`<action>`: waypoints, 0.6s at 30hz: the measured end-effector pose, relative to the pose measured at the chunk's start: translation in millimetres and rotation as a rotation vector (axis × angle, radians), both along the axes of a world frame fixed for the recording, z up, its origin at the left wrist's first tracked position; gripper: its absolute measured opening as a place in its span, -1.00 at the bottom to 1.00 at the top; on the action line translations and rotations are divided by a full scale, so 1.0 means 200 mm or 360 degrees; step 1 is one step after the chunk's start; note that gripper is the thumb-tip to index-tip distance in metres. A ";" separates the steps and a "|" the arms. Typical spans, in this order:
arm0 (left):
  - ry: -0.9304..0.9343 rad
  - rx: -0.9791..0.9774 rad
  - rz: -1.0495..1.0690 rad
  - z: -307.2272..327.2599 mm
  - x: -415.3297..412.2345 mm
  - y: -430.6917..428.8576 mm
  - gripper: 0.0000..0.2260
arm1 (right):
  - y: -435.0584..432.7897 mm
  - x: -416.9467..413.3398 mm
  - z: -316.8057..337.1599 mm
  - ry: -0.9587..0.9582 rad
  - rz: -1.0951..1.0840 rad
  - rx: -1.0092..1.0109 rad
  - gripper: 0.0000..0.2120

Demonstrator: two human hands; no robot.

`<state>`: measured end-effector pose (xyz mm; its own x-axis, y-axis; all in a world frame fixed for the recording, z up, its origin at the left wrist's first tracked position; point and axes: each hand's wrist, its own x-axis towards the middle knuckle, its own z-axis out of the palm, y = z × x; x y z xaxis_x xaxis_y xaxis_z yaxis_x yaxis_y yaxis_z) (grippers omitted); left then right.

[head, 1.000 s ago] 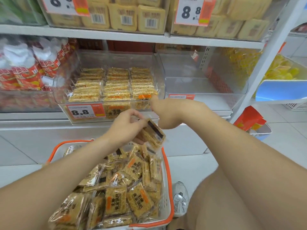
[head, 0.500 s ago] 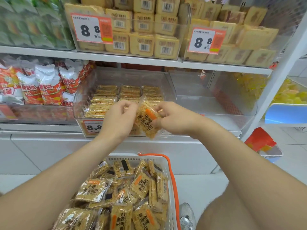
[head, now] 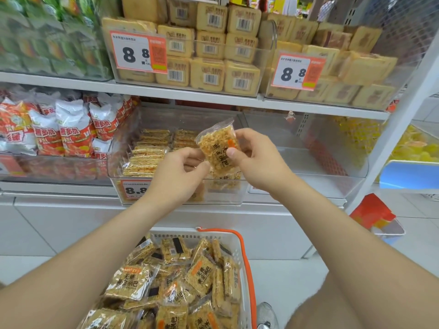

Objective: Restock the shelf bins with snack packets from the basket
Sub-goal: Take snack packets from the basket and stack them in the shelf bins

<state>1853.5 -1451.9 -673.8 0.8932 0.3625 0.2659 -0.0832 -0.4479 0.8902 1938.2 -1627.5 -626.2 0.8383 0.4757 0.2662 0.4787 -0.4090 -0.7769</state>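
A clear-wrapped golden rice-cracker packet (head: pixel 217 148) is held up in front of the clear shelf bin (head: pixel 133 186). My right hand (head: pixel 256 160) pinches its right edge and my left hand (head: pixel 180 172) grips its lower left corner. Inside the bin, rows of the same packets (head: pixel 152 153) lie stacked on the left side. Below, a white basket with an orange rim (head: pixel 247 262) holds several loose packets (head: pixel 197 276).
To the right stands an empty clear bin (head: pixel 308 162). Red and white snack bags (head: pixel 69 131) fill the bin on the left. The upper shelf (head: pixel 166 91) carries yellow boxed packets with price tags. A shoe (head: pixel 267 314) shows beside the basket.
Both hands have lifted the packet from just above the basket up to the bin front, and the packet now stands more upright. The view has tilted upward.
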 end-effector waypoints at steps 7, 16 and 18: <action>0.0207 0.1360 -0.0026 -0.13 0.01 0.06 -0.66 | 0.00 0.13 -0.06 -0.0608 0.0015 -0.0695 -0.63; 0.0185 0.1851 0.0052 -0.16 0.03 0.07 -0.76 | 0.09 0.16 -0.07 -0.1043 0.0038 -0.1299 -0.37; 0.0173 0.1897 0.0066 -0.17 0.03 0.07 -0.76 | 0.10 0.17 -0.05 -0.1057 0.0038 -0.1348 -0.34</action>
<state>1859.7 -1437.8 -708.5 0.9253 -0.0319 0.3778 0.0007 -0.9963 -0.0858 1971.6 -1607.8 -635.9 0.6358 0.7334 0.2408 0.7153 -0.6770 0.1732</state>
